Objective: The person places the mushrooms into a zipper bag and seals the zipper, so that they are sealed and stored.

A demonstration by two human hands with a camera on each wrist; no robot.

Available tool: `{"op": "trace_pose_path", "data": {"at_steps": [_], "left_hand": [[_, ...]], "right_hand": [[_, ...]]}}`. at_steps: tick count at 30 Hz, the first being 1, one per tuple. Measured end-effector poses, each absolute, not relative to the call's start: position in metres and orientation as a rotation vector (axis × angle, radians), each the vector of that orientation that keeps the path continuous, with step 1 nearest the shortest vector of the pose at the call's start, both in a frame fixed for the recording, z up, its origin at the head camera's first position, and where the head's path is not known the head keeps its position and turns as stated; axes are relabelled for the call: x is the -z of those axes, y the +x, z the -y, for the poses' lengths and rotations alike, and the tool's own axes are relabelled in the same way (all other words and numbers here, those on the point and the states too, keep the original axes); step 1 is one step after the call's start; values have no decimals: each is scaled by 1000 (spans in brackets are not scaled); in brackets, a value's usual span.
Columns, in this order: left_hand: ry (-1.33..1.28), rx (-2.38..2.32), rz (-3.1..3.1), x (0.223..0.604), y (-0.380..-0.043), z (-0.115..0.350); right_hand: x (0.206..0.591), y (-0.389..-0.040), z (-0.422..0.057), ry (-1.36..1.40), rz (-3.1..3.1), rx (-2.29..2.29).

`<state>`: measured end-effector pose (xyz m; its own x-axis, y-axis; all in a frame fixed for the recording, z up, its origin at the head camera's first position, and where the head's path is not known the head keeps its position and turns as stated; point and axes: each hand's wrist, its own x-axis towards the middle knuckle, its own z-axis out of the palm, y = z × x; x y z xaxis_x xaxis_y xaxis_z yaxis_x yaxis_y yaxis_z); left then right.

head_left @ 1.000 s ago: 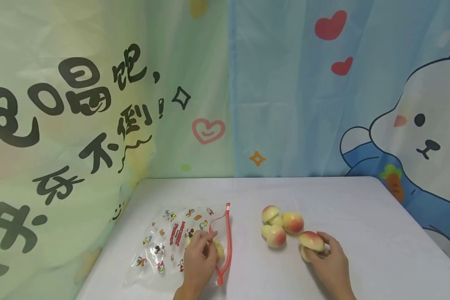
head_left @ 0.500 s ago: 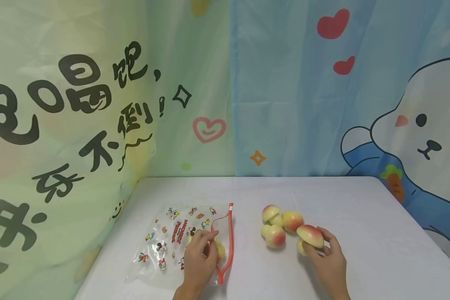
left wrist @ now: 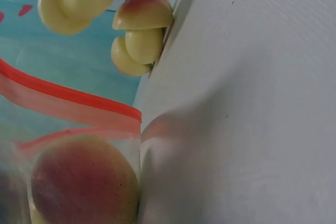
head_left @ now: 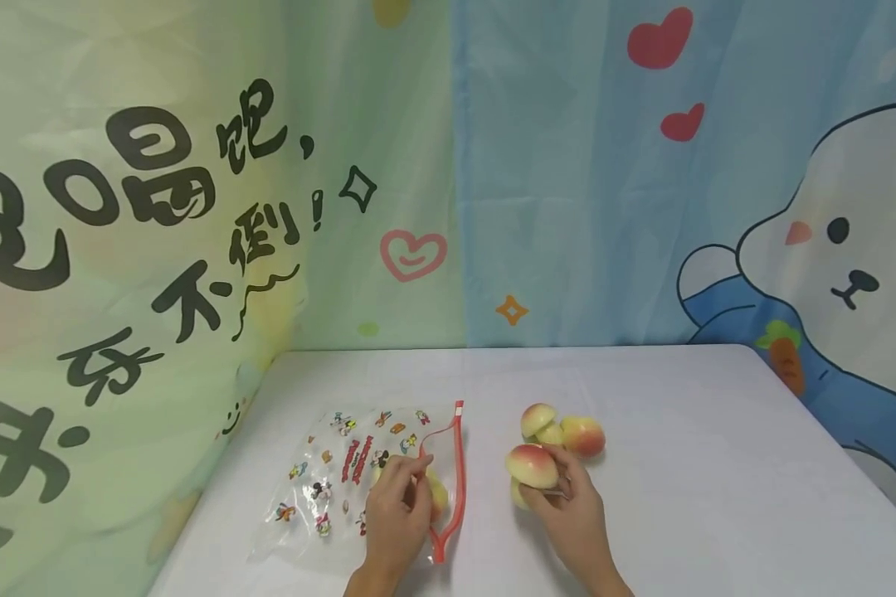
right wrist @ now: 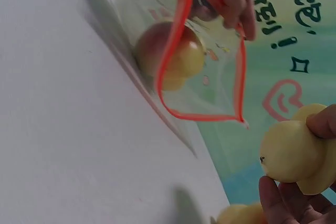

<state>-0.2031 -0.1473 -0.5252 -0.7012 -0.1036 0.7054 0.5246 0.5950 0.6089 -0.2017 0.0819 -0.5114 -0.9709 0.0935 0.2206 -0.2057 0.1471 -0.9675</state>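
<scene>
My left hand (head_left: 399, 507) pinches the rim of a clear zip bag (head_left: 321, 464) with a red zip edge and cartoon prints, keeping its mouth open to the right. Inside the bag lies a yellow mushroom (right wrist: 168, 51) with a reddish cap, showing through the plastic in both wrist views. To the right of the bag mouth, my right hand (head_left: 577, 518) holds another mushroom (head_left: 532, 466) between thumb and fingers, above the table. In the right wrist view its pale rounded stem end (right wrist: 289, 153) faces the bag.
More mushrooms rest on the white table (head_left: 717, 464) behind my right hand, one with its cap upward (head_left: 539, 417) and one with its red cap to the right (head_left: 584, 437). The held mushroom and hand cover part of this group. A printed curtain (head_left: 552, 166) hangs behind the table.
My right hand lifts its mushroom from right of the group and carries it left, in front of the others, closer to the bag. The left hand stays at the bag's rim.
</scene>
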Motion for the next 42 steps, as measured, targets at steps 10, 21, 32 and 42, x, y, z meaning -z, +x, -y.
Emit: {"op": "trace_pose_path", "data": {"at_steps": [10, 21, 32, 42], "left_hand": [[-349, 1130, 2101, 522, -202, 147], [-442, 1134, 1991, 520, -204, 145], [-480, 1157, 1974, 521, -205, 146], [-525, 1161, 1929, 523, -205, 146]], "right_hand": [[527, -212, -49, 190, 2275, -1922], [528, -212, -24, 287, 2318, -1971], [537, -215, -7, 350, 2355, -1923], [541, -221, 3, 434, 2404, -1834]]}}
